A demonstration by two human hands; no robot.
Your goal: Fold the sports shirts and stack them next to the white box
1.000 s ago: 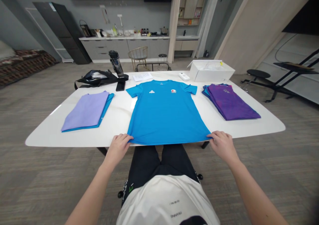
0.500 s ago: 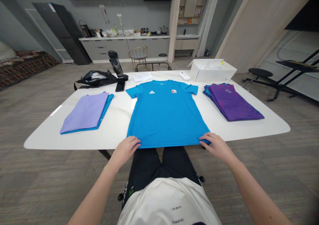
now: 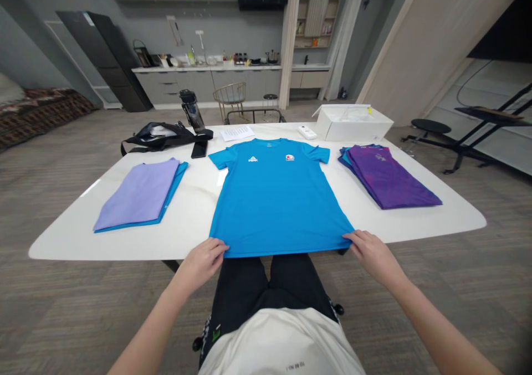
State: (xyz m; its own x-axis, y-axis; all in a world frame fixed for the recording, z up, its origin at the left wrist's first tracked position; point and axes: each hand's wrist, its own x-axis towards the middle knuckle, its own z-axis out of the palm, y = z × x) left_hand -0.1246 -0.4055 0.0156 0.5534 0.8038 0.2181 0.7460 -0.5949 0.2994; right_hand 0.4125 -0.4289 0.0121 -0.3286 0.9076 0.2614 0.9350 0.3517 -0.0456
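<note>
A bright blue T-shirt (image 3: 274,195) lies flat, front side up, in the middle of the white table (image 3: 195,211), its hem at the near edge. My left hand (image 3: 203,261) pinches the hem's left corner. My right hand (image 3: 372,253) pinches the hem's right corner. Both hands have their fingers closed on the cloth. I am seated, with my legs under the table's edge.
A folded lilac and blue pile (image 3: 139,195) lies at the left, a purple pile (image 3: 388,175) at the right. At the back are a black bag (image 3: 160,134), a phone (image 3: 199,149), a bottle (image 3: 189,109), a paper sheet (image 3: 236,133) and a white box (image 3: 353,123).
My hands first slid inward along the hem, then back out to its corners. The view tilted up a little. The shirt stays flat.
</note>
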